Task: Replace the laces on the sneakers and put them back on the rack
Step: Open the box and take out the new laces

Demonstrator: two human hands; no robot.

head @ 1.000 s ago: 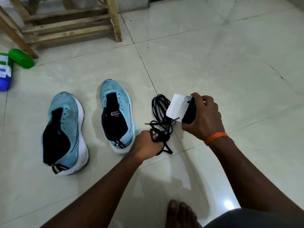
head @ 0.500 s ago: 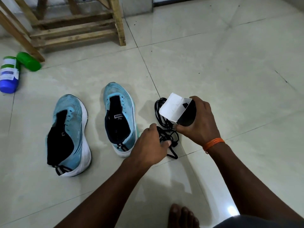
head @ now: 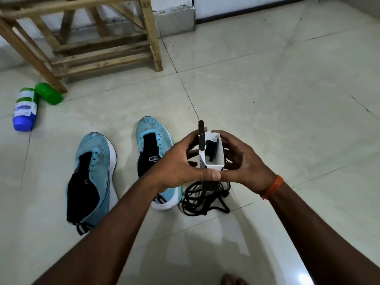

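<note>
Pale floor tiles (head: 287,99) spread under everything. Both thumbs (head: 209,174) meet tip to tip on the near edge of a small white box (head: 216,155). The left hand (head: 176,167) and right hand (head: 242,161) curl their fingers round its sides, and its top flaps are open. Directly below, black laces (head: 197,204) lie heaped beside the nearer of two laceless blue sneakers (head: 92,167). The wooden rack (head: 102,54) stands well apart. If the open box tips, its dark contents could spill into that heap and tangle.

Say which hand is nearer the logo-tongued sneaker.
Left. The left hand sits right beside that sneaker, overlapping its edge in view; the right hand is farther off, across the small box.
</note>
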